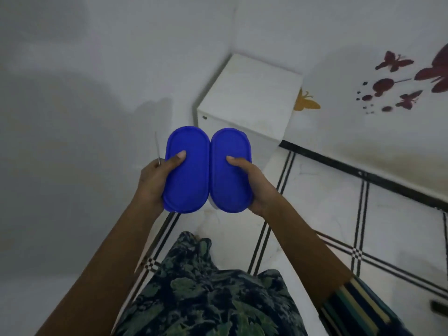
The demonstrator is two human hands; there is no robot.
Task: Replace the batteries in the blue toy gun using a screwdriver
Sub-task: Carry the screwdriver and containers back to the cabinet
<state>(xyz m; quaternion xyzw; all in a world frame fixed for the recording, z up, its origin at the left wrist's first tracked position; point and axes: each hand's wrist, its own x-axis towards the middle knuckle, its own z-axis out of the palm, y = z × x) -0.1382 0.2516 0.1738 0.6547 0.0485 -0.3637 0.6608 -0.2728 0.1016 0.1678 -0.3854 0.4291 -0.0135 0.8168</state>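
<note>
Two blue oval containers with smooth plastic lids are held out in front of the person, long sides touching, above the floor. The left hand (151,183) grips the left container (186,180) from its outer edge, thumb pressed flat on the lid and the fingers curled underneath, out of sight. The same hand also pinches a thin silvery metal shaft (157,149), apparently the screwdriver's, which stands upright just beside that container; its handle is hidden in the hand. The right hand (254,183) grips the right container (230,180) the same way, thumb on top and fingers wrapped below. Beyond them a white box-shaped cabinet (249,93) sits in the room's corner. Dark red butterfly stickers (394,61) and a yellow one (306,103) mark the right wall. Below are white floor tiles with black stripes (315,202) and a dark leaf-patterned garment (206,287)
</note>
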